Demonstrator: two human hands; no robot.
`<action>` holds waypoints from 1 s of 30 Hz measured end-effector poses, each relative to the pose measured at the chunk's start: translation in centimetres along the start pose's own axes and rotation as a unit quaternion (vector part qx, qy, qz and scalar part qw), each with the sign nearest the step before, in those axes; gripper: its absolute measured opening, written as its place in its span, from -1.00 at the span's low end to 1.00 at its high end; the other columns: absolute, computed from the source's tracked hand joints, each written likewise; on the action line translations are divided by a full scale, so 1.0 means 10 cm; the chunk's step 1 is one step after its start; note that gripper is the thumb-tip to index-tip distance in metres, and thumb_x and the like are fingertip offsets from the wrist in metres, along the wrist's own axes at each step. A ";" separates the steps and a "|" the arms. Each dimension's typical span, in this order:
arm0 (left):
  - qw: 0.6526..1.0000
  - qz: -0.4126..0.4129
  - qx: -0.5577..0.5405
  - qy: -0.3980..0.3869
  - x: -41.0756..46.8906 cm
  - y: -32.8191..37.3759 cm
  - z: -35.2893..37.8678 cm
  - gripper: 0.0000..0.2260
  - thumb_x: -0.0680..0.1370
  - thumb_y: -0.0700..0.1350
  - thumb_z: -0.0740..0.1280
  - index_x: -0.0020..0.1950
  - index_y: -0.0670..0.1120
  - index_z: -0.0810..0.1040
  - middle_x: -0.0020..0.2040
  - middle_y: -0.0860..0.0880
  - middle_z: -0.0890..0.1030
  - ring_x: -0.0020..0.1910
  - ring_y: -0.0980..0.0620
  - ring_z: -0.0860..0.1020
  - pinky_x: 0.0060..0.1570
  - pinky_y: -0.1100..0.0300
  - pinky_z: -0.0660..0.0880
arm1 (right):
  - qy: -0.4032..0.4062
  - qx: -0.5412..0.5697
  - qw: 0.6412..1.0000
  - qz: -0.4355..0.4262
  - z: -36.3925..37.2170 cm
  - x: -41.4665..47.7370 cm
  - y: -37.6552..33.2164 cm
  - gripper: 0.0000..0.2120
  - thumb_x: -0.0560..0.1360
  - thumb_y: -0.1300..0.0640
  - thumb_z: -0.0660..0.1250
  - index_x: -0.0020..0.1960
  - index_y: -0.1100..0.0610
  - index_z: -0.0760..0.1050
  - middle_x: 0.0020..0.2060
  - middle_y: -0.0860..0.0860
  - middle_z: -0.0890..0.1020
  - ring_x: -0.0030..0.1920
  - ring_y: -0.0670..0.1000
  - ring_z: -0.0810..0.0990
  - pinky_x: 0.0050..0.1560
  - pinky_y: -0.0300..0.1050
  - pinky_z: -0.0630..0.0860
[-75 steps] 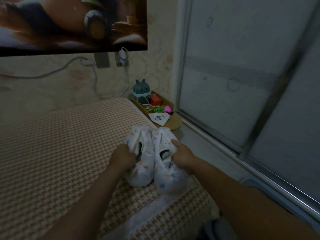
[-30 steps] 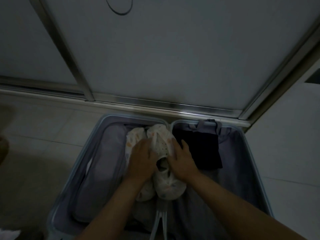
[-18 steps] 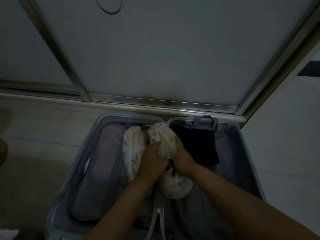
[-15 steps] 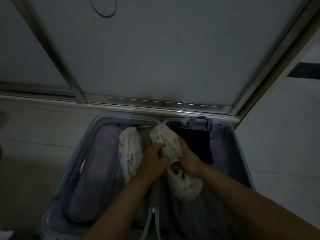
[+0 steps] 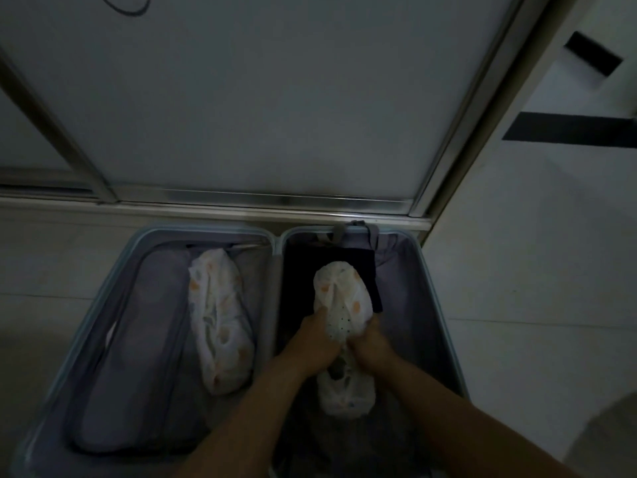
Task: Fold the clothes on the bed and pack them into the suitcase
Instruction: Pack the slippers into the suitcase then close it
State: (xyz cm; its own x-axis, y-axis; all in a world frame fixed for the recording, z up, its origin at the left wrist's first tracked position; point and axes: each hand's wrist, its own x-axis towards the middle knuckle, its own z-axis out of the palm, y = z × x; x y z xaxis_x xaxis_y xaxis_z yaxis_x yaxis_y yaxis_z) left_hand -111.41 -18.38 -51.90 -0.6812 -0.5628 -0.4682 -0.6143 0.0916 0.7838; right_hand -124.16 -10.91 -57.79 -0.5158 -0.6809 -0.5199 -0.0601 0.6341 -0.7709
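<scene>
Packing step, not folding. The suitcase lies open flat on the floor, hard up against a sliding door, both halves showing. The left hand and right hand are both clamped round the middle of a covered shoe, which looks like a white perforated shoe inside a pale patterned cloth cover. The left hand's fingers curl on its left flank and the right hand's on its right; the fingertips are mostly hidden under the cloth. The shoe sits in the right half, toe end pointing away from the person and overlapping a dark folded garment that fills the far end of that half, below a grey strap. The second covered shoe lies loose in the left half, beside the zipped lining panel, with no hand on it. Judgement: the shoe is being seated, and whether its weight is fully down can't be told. The next move calls for pressing it flat alongside or on top of the garment without rumpling the fold, then letting go with both hands. Risk: the cover slips or the shoe rolls off the garment. No brand, label or writing can be read; the frame is dim and the pattern is only coloured blotches.
</scene>
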 end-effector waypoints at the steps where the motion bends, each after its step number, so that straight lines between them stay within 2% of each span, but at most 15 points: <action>1: 1.000 0.010 -0.004 -0.012 0.00 -0.02 0.01 -0.52 0.56 0.12 0.30 0.44 0.17 0.23 0.37 0.08 0.42 0.26 0.14 0.45 0.31 0.17 0.40 | -0.007 -0.025 1.000 0.017 0.02 -0.01 -0.03 -0.41 0.51 0.17 0.35 0.45 0.26 0.19 0.28 0.20 0.45 0.29 0.24 0.48 0.10 -0.20 0.50; 2: 0.999 0.020 -0.004 -0.026 0.00 -0.04 0.02 -0.50 0.57 0.05 0.31 0.44 0.19 0.17 0.32 0.15 0.40 0.25 0.17 0.43 0.27 0.25 0.38 | -0.008 -0.072 0.997 0.022 0.04 0.02 -0.03 -0.24 0.48 0.08 0.36 0.53 0.19 0.04 0.37 0.18 0.36 0.38 0.24 0.38 0.25 -0.12 0.43; 4: 0.999 0.034 -0.020 -0.033 0.00 -0.07 0.02 -0.45 0.53 0.08 0.35 0.42 0.21 0.14 0.29 0.21 0.37 0.29 0.21 0.39 0.26 0.30 0.33 | 0.048 -0.164 0.985 -0.014 0.01 0.05 -0.12 -0.13 0.48 -0.02 0.28 0.57 0.21 -0.14 0.46 0.21 0.19 0.45 0.23 0.24 0.42 0.00 0.24; 6: 0.998 0.043 -0.031 -0.029 0.02 -0.12 0.06 -0.23 0.39 0.20 0.40 0.52 0.14 0.12 0.41 0.11 0.36 0.38 0.16 0.37 0.34 0.26 0.33 | 0.125 -0.286 0.940 -0.139 -0.07 0.08 -0.28 -0.21 0.48 -0.04 0.23 0.57 0.17 -0.05 0.47 0.22 0.18 0.43 0.23 0.24 0.45 0.07 0.23; 8: 0.999 0.021 -0.033 -0.025 0.03 -0.13 0.12 -0.01 0.25 0.26 0.48 0.56 0.07 0.06 0.47 0.03 0.33 0.40 0.11 0.35 0.37 0.17 0.35 | 0.106 -0.422 0.860 -0.268 -0.14 0.14 -0.51 -0.37 0.54 -0.03 0.20 0.55 0.09 0.11 0.48 0.16 0.19 0.44 0.20 0.25 0.42 0.11 0.24; 10: 1.000 0.003 0.002 -0.028 0.05 -0.12 0.21 0.05 0.25 0.19 0.55 0.57 0.01 0.02 0.48 0.01 0.28 0.42 0.06 0.33 0.39 0.09 0.35 | -0.018 -0.579 0.741 -0.340 -0.16 0.22 -0.74 -0.45 0.57 0.03 0.22 0.53 0.00 0.17 0.53 0.12 0.09 0.51 0.19 0.09 0.44 0.18 0.15; 12: 0.998 -0.010 0.059 -0.023 0.07 -0.13 0.33 0.04 0.31 0.14 0.54 0.57 -0.07 -0.03 0.51 -0.04 0.23 0.45 -0.01 0.28 0.41 0.07 0.31 | -0.097 -0.749 0.543 -0.368 -0.10 0.32 -0.89 -0.42 0.56 0.03 0.27 0.53 -0.08 0.16 0.57 0.14 -0.05 0.55 0.21 -0.07 0.45 0.30 0.06; 13: 0.997 -0.007 0.075 -0.016 0.08 -0.14 0.37 -0.03 0.37 0.11 0.52 0.57 -0.10 0.00 0.51 -0.06 0.25 0.46 -0.02 0.29 0.41 0.09 0.29 | -0.121 -0.797 0.466 -0.364 -0.06 0.37 -0.93 -0.44 0.57 0.00 0.25 0.53 -0.09 0.17 0.57 0.15 -0.07 0.55 0.22 -0.10 0.45 0.33 -0.01; 14: 0.997 -0.005 0.079 -0.001 0.09 -0.16 0.41 -0.16 0.43 0.07 0.48 0.55 -0.11 0.08 0.48 -0.08 0.31 0.43 -0.03 0.33 0.39 0.11 0.31 | -0.129 -0.822 0.422 -0.359 -0.02 0.42 -0.93 -0.47 0.59 -0.02 0.23 0.52 -0.08 0.18 0.57 0.16 -0.05 0.55 0.23 -0.10 0.45 0.35 -0.07; 15: 0.997 -0.013 0.072 0.018 0.08 -0.17 0.43 -0.30 0.47 0.01 0.44 0.51 -0.10 0.19 0.43 -0.08 0.39 0.37 -0.03 0.40 0.34 0.12 0.36 | -0.129 -0.832 0.403 -0.360 0.02 0.45 -0.91 -0.48 0.59 -0.03 0.22 0.51 -0.07 0.19 0.57 0.16 -0.01 0.55 0.23 -0.07 0.44 0.36 -0.11; 19: 0.994 -0.036 0.086 0.060 0.09 -0.20 0.36 -0.56 0.43 0.00 0.44 0.28 -0.03 0.49 0.20 -0.03 0.59 0.16 -0.04 0.56 0.12 0.08 0.53 | -0.125 -0.832 0.415 -0.347 -0.03 0.41 -0.95 -0.47 0.58 -0.05 0.23 0.50 -0.03 0.17 0.47 0.12 0.26 0.47 0.23 0.20 0.43 0.39 -0.08; 21: 0.993 -0.029 0.105 0.053 0.10 -0.21 0.23 -0.58 0.36 -0.04 0.48 0.20 0.01 0.55 0.10 0.01 0.63 0.07 -0.01 0.59 0.02 0.08 0.56 | -0.112 -0.823 0.451 -0.328 -0.18 0.33 -1.00 -0.41 0.54 -0.05 0.28 0.50 -0.02 0.16 0.43 0.11 0.32 0.41 0.20 0.28 0.45 0.34 -0.01; 24: 0.991 -0.001 0.124 0.058 0.08 -0.20 0.02 -0.63 0.37 -0.21 0.38 0.15 0.06 0.62 0.06 0.07 0.65 0.01 0.07 0.59 -0.13 0.24 0.50 | -0.125 -0.777 0.560 -0.260 -0.47 0.22 -0.91 -0.38 0.50 -0.07 0.33 0.48 0.00 0.20 0.37 0.13 0.39 0.33 0.18 0.38 0.38 0.15 0.18; 27: 0.990 0.035 0.136 0.012 0.09 -0.20 -0.04 -0.60 0.47 -0.26 0.27 0.23 0.06 0.60 0.17 0.06 0.62 0.10 0.08 0.56 0.03 0.26 0.50 | -0.204 -0.706 0.659 -0.158 -0.60 0.09 -0.63 -0.37 0.55 -0.07 0.29 0.51 0.09 0.14 0.38 0.16 0.40 0.31 0.16 0.43 0.28 -0.02 0.35; 30: 0.978 0.046 0.199 -0.047 0.10 -0.23 0.04 -0.56 0.46 -0.26 0.32 0.31 0.03 0.56 0.25 -0.02 0.59 0.20 0.01 0.54 0.17 0.17 0.49 | -0.194 -0.645 0.722 -0.157 -0.54 0.02 -0.30 -0.36 0.56 -0.04 0.26 0.55 0.05 0.10 0.47 0.14 0.30 0.41 0.16 0.34 0.40 -0.01 0.31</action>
State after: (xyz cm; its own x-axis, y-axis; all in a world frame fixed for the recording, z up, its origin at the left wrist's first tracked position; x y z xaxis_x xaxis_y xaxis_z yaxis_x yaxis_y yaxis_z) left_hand -110.85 -18.80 -54.31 -0.7629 -0.4602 -0.4540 -0.6425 0.4617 0.6116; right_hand -128.71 -10.95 -53.54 -0.0401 -0.7578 -0.6513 -0.9974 0.0691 -0.0191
